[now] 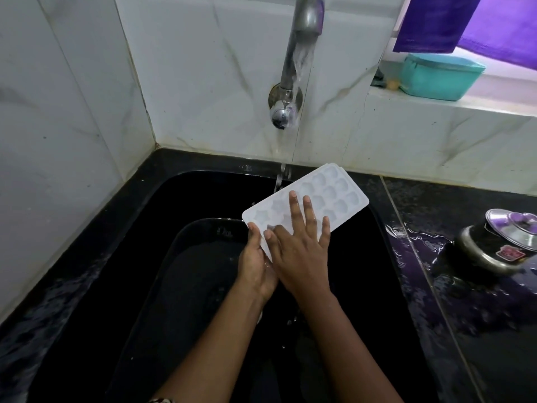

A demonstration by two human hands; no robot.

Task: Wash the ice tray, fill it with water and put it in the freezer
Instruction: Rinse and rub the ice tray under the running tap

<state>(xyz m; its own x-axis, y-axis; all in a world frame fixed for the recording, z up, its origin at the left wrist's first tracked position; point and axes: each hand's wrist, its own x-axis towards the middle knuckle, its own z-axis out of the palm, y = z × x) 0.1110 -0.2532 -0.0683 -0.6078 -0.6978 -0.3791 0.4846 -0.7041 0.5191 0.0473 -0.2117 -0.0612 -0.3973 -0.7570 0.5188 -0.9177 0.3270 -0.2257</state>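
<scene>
A white plastic ice tray (pixel 334 193) with shaped moulds is held tilted over the black sink (pixel 139 228). My left hand (pixel 255 263) grips the tray's near corner from the side and below. My right hand (pixel 299 242) lies flat on the tray's upper face with fingers spread and straight. Water runs from the steel tap (pixel 302 39) on the tiled wall and falls just beyond the tray's far left edge.
A dark tub (pixel 180 271) holding water sits inside the sink under my hands. On the wet black counter to the right stands a dark pot with a steel lid (pixel 502 242). A teal box (pixel 438 77) and purple cloth (pixel 453 21) are on the window ledge.
</scene>
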